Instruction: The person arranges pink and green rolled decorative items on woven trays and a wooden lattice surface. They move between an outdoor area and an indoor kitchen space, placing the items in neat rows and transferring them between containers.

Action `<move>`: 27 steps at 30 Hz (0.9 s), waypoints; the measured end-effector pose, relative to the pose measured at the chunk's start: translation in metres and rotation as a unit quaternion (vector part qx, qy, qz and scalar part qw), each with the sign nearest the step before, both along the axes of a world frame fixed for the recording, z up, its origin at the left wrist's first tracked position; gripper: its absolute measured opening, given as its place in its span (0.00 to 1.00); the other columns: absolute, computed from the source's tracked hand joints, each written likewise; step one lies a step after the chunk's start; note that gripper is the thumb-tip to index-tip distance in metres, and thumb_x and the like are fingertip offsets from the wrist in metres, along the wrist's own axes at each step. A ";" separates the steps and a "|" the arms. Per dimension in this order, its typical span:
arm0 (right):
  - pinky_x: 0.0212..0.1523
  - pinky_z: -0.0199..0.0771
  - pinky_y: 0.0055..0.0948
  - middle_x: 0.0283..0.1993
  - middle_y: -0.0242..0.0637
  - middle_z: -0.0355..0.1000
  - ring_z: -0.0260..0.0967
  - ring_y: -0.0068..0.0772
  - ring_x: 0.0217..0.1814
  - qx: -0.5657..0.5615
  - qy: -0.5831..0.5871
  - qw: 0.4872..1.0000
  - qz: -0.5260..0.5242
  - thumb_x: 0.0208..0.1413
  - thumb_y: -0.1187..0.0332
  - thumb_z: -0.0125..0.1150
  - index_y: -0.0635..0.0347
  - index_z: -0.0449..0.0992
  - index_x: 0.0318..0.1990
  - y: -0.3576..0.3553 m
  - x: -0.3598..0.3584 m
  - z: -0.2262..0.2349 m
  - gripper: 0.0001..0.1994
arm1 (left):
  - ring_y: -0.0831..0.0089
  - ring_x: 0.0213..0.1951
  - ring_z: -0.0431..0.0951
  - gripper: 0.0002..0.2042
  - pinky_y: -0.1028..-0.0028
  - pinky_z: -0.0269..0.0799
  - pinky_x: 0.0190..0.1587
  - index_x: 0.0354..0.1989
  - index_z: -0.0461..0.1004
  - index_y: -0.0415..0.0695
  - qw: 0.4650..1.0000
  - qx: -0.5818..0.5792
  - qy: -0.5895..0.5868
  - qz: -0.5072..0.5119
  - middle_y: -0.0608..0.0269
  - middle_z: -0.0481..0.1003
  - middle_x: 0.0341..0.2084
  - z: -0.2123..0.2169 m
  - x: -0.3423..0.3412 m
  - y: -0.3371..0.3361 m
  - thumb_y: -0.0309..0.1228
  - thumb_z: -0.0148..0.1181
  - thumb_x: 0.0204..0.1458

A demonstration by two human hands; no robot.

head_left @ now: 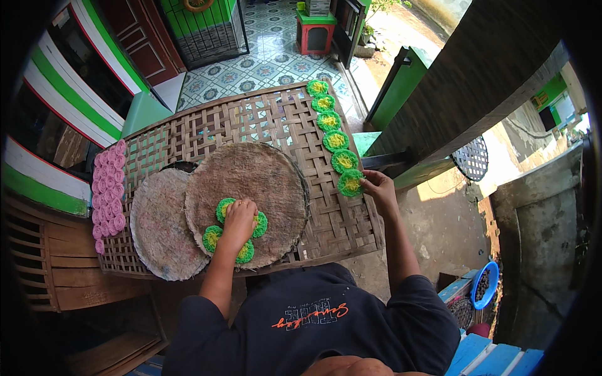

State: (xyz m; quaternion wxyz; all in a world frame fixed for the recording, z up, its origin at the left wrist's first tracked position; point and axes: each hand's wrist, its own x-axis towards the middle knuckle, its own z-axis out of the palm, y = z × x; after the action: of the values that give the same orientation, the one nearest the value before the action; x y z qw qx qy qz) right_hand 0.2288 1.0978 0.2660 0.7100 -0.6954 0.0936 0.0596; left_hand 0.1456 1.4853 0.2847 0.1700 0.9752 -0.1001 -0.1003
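Green-yellow discs point(233, 229) lay clustered on a round tray point(276, 175) at frame centre, under the left hand point(239, 224), fingers together, pressing them. The right hand point(378, 187) pinched the nearest disc point(350, 183) of a row drying along the woven mat point(276, 116), right of centre.

The scene is lit by bright daylight, with harsh sun on the far right ground. Straight edges are bent and the corners blackened by the fisheye lens.

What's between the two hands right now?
In the head view, bare round cloth-covered tray and woven bamboo rack separate left hand from right hand.
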 end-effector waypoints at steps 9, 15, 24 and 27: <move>0.60 0.63 0.38 0.57 0.48 0.64 0.62 0.47 0.61 -0.302 -0.168 0.932 0.107 0.50 0.66 0.67 0.62 0.73 0.51 0.053 -0.038 0.035 0.21 | 0.65 0.37 0.74 0.14 0.68 0.70 0.42 0.40 0.65 0.41 0.955 -0.261 0.140 0.006 0.60 0.70 0.32 0.039 0.007 -0.024 0.22 0.60 0.45; 0.51 0.70 0.27 0.47 0.36 0.74 0.71 0.25 0.48 0.112 0.091 0.950 0.278 0.51 0.68 0.68 0.67 0.69 0.54 0.085 -0.078 0.017 0.25 | 0.70 0.41 0.71 0.19 0.71 0.69 0.44 0.48 0.66 0.43 0.902 -0.406 0.144 0.043 0.65 0.70 0.41 0.032 0.012 -0.063 0.30 0.65 0.50; 0.41 0.73 0.22 0.38 0.36 0.76 0.72 0.19 0.38 -0.134 -0.007 0.991 0.016 0.53 0.73 0.63 0.71 0.74 0.47 -0.014 -0.065 -0.008 0.15 | 0.51 0.56 0.66 0.21 0.57 0.61 0.58 0.47 0.68 0.41 0.967 0.009 -0.068 0.246 0.53 0.68 0.53 -0.035 0.002 0.047 0.34 0.67 0.46; 0.43 0.74 0.26 0.40 0.39 0.77 0.75 0.30 0.39 -0.242 -0.011 0.970 0.004 0.53 0.74 0.62 0.70 0.73 0.49 -0.011 -0.071 -0.015 0.16 | 0.52 0.48 0.73 0.18 0.58 0.67 0.51 0.41 0.66 0.41 0.968 -0.049 0.015 0.245 0.53 0.74 0.43 -0.026 0.011 0.041 0.29 0.68 0.44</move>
State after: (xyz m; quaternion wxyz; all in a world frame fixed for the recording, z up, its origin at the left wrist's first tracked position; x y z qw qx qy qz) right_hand 0.1581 1.0870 0.2514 0.5216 -0.8474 0.0946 0.0303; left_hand 0.1565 1.5268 0.2585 0.2387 0.9589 0.1392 -0.0648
